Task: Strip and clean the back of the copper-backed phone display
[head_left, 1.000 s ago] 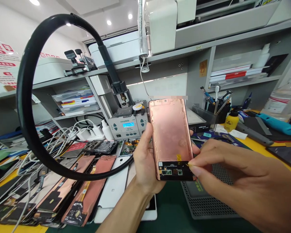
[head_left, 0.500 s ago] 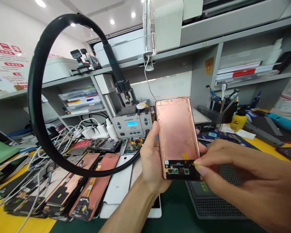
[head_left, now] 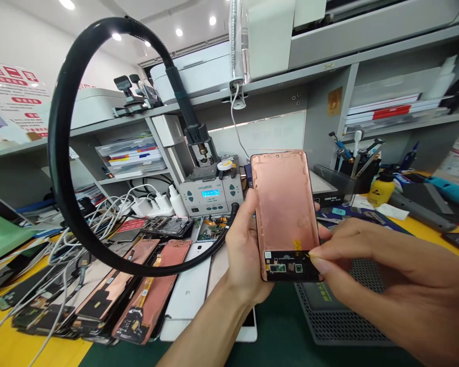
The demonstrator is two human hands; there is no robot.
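A phone screen panel, with its copper-coloured back facing me, is held upright in my left hand. The thumb lies along its left edge and fingertips show past its right edge. Across the panel's lower end runs a black flex strip with small exposed circuit patches and a white label. A bit of yellow tape sits just above this strip. My right hand is closed in a pinch at the panel's lower right corner, touching the black strip. What lies between its thumb and forefinger is too small to make out.
Several screen panels and a white phone lie at left. Behind stands a grey hot air station, its black hose looping high at left. A dark perforated mat lies below my right hand; a yellow bottle stands farther right.
The view has shifted slightly, so the panel and both hands appear a little farther right. The left hand's hold and the right hand's pinch at the corner look unchanged.
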